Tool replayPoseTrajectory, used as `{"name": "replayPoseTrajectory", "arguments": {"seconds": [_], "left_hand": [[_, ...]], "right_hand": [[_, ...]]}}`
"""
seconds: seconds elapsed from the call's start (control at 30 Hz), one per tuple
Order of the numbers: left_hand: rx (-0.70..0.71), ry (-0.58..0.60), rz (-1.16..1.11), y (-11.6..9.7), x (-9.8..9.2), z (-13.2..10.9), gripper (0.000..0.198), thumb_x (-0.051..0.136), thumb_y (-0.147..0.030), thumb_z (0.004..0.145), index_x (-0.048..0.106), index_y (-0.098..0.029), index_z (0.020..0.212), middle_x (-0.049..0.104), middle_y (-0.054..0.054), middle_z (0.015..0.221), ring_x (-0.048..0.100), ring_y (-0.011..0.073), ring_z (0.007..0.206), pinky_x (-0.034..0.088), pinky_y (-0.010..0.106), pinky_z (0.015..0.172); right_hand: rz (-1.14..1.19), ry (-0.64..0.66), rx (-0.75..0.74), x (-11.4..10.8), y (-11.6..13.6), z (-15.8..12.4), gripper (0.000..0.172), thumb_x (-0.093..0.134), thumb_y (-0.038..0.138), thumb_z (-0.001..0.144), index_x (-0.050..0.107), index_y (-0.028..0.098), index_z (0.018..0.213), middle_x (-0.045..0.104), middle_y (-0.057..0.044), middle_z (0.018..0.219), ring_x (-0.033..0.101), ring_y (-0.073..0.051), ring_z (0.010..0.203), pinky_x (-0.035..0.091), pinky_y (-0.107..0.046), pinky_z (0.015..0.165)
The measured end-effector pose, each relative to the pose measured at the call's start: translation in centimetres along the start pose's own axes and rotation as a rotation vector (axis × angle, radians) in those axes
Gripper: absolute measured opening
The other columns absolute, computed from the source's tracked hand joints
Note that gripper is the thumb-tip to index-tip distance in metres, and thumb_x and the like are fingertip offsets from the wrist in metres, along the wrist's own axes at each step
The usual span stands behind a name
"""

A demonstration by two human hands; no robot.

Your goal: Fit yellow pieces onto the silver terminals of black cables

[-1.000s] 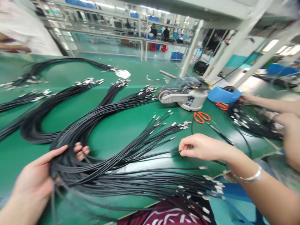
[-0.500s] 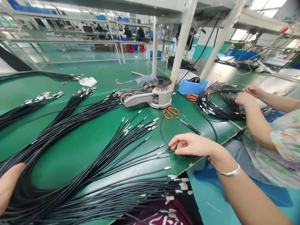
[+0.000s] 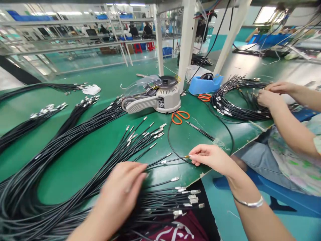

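seemingly singling out a black cable (image 3: 177, 159) below right of centre, pinching its gold-coloured tip (image 3: 187, 156) in the fingers of the right hand (image 3: 208, 157), with the left hand (image 3: 121, 189) blurred over the bundle (image 3: 160, 201) at lower centre, impossible to tell if gripping, probably needing steady tension next.

metal racks (image 3: 75, 49) line the back at ten o'clock, under bright strip lights (image 3: 67, 13); red stools (image 3: 137, 48) stand at eleven. white posts (image 3: 186, 50) rise at one o'clock, near a white-and-teal wall (image 3: 213, 42). a bright window (image 3: 268, 15) sits at two, teal floor (image 3: 229, 217) shows at five, a green tabletop (image 3: 70, 174) spreads at eight.
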State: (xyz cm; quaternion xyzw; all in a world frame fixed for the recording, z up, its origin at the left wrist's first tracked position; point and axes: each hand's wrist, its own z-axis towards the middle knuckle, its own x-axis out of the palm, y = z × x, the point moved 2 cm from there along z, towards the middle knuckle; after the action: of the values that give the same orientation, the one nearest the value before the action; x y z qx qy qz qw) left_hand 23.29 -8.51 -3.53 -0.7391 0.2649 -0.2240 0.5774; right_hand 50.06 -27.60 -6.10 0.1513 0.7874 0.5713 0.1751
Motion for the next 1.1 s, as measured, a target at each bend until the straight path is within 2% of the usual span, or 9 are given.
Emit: {"name": "replayPoseTrajectory", "arguments": {"seconds": [0.1,0.17,0.23,0.37,0.5,0.6,0.7,0.9,1.1], "left_hand": [[0.419,0.191,0.650,0.2,7.3,1.7,0.024,0.063,-0.030,0.079,0.068,-0.025,0.102,0.066,0.010,0.100,0.053,0.0287,0.099,0.038,0.040,0.094],[0.510,0.234,0.901,0.7,9.4,2.3,0.024,0.052,-0.029,0.086,0.066,-0.021,0.105,0.066,0.010,0.095,0.053,0.0259,0.092,0.042,0.040,0.086],[0.506,0.276,1.019,0.8,9.8,2.5,0.025,0.044,-0.026,0.091,0.066,-0.019,0.102,0.065,0.007,0.088,0.054,0.0227,0.087,0.043,0.037,0.080],[0.379,0.413,0.977,-0.5,10.2,2.3,0.023,0.045,-0.027,0.090,0.067,-0.022,0.094,0.067,0.002,0.085,0.057,0.0180,0.085,0.043,0.030,0.079],[0.230,0.513,0.841,-2.6,12.0,2.2,0.022,0.048,-0.031,0.087,0.069,-0.022,0.087,0.069,-0.001,0.086,0.060,0.0161,0.082,0.042,0.026,0.076],[0.100,0.582,0.761,-3.5,13.4,2.3,0.024,0.049,-0.034,0.084,0.069,-0.020,0.081,0.068,-0.002,0.078,0.059,0.0148,0.073,0.042,0.023,0.068],[0.039,0.593,0.730,-3.9,14.1,2.5,0.024,0.051,-0.034,0.081,0.070,-0.018,0.080,0.067,-0.002,0.072,0.056,0.0141,0.069,0.041,0.022,0.064],[0.074,0.536,0.768,-3.8,14.7,2.7,0.023,0.053,-0.034,0.078,0.071,-0.019,0.081,0.070,-0.001,0.077,0.058,0.0160,0.072,0.041,0.024,0.066],[0.020,0.551,0.720,-3.5,14.9,2.7,0.026,0.052,-0.035,0.077,0.071,-0.017,0.080,0.069,0.001,0.073,0.058,0.0160,0.070,0.041,0.024,0.065]], "right_hand": [[-0.014,-0.058,-0.037,0.4,-0.3,-0.7,0.022,0.067,0.035,0.077,0.067,0.015,0.086,0.068,-0.004,0.074,0.061,-0.014,0.068,0.049,-0.029,0.069],[-0.012,-0.088,-0.052,0.7,-0.5,-0.9,0.020,0.067,0.034,0.077,0.067,0.016,0.085,0.068,-0.003,0.075,0.061,-0.015,0.070,0.049,-0.029,0.069],[0.039,-0.105,-0.062,1.0,-0.6,-1.0,0.020,0.067,0.035,0.077,0.066,0.016,0.085,0.068,-0.004,0.074,0.062,-0.015,0.070,0.049,-0.030,0.069],[0.175,-0.121,-0.079,1.3,0.0,-1.1,0.023,0.071,0.036,0.073,0.066,0.015,0.081,0.068,-0.003,0.069,0.062,-0.014,0.064,0.050,-0.030,0.067],[0.160,-0.127,-0.093,1.3,1.0,-1.5,0.022,0.071,0.036,0.072,0.066,0.014,0.076,0.066,-0.002,0.067,0.059,-0.012,0.061,0.049,-0.028,0.064],[0.119,-0.127,-0.146,1.1,1.3,-2.0,0.020,0.069,0.035,0.074,0.066,0.015,0.075,0.064,-0.001,0.067,0.056,-0.012,0.063,0.046,-0.027,0.063],[0.090,-0.131,-0.163,1.2,1.5,-2.5,0.019,0.067,0.034,0.076,0.065,0.016,0.073,0.062,0.000,0.067,0.055,-0.012,0.064,0.043,-0.026,0.062],[0.050,-0.168,-0.131,1.5,1.9,-2.9,0.018,0.065,0.033,0.077,0.064,0.016,0.071,0.062,0.000,0.066,0.053,-0.013,0.062,0.041,-0.026,0.059],[0.068,-0.165,-0.119,1.5,1.6,-3.1,0.019,0.065,0.033,0.077,0.063,0.015,0.070,0.061,0.000,0.065,0.053,-0.013,0.061,0.041,-0.027,0.060]]}}
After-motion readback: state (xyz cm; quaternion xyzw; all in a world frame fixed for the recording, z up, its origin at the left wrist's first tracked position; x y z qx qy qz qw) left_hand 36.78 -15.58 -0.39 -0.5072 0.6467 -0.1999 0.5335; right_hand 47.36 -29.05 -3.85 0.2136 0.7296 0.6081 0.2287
